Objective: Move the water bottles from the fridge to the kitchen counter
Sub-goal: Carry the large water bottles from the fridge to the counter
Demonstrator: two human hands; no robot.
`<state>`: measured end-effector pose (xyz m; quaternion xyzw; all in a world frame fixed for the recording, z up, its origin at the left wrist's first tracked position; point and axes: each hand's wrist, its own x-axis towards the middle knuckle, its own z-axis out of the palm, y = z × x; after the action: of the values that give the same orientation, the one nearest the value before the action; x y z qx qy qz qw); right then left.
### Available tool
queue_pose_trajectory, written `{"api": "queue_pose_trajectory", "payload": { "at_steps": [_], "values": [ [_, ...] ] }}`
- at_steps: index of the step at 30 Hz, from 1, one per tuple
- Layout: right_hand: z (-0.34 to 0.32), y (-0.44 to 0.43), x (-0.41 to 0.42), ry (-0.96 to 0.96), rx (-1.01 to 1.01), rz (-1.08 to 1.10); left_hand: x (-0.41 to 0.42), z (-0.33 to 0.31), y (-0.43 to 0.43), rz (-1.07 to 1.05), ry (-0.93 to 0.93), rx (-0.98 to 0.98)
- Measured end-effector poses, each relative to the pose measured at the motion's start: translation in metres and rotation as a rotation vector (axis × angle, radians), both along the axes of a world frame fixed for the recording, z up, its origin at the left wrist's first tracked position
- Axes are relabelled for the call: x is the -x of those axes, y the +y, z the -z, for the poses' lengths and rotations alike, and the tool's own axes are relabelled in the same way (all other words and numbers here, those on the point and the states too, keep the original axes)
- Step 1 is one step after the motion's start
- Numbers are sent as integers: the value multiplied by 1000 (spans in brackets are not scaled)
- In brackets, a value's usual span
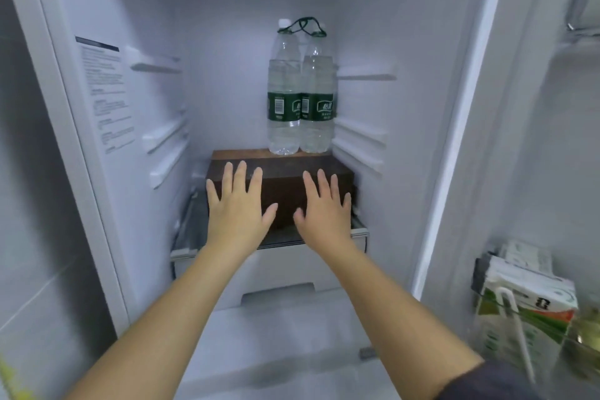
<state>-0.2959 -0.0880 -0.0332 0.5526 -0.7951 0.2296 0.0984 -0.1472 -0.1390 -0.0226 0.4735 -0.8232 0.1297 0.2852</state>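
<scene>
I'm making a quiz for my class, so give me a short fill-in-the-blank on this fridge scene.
1. The number of water bottles standing in the fridge is ____.
2. The bottles stand on a ____-coloured wooden box.
3. The left hand and right hand are both ____, fingers spread, holding nothing.
4. The bottle labels are ____ in colour.

Missing words: two; brown; open; green

— What can we read in here?

— Little. At twelve o'clock we see two water bottles [300, 91] with green labels [316, 107]: white characters too blurred for us to read, and a barcode.

— And the sheet [105, 97] at nine o'clock on the fridge wall?

— Printed lines, illegible to us. The carton [526, 305] at four o'clock shows a dark mark we cannot make out.
</scene>
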Motion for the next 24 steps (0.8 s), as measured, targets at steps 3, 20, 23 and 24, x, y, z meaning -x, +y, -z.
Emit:
{"api": "queue_pose_trajectory", "payload": {
  "at_steps": [3,20,23,24],
  "values": [
    [-15,-29,15,30,-93,80,14,-16,-40,25,-10,-8],
    [-7,-57,50,112,-207,71,130,-96,-208,276,527,-431],
    [-5,-58,52,102,-210,66,151,-95,-220,249,645,-529],
    [-4,-58,53,101,-201,64,155,-95,-223,237,676,-550]
  ]
}}
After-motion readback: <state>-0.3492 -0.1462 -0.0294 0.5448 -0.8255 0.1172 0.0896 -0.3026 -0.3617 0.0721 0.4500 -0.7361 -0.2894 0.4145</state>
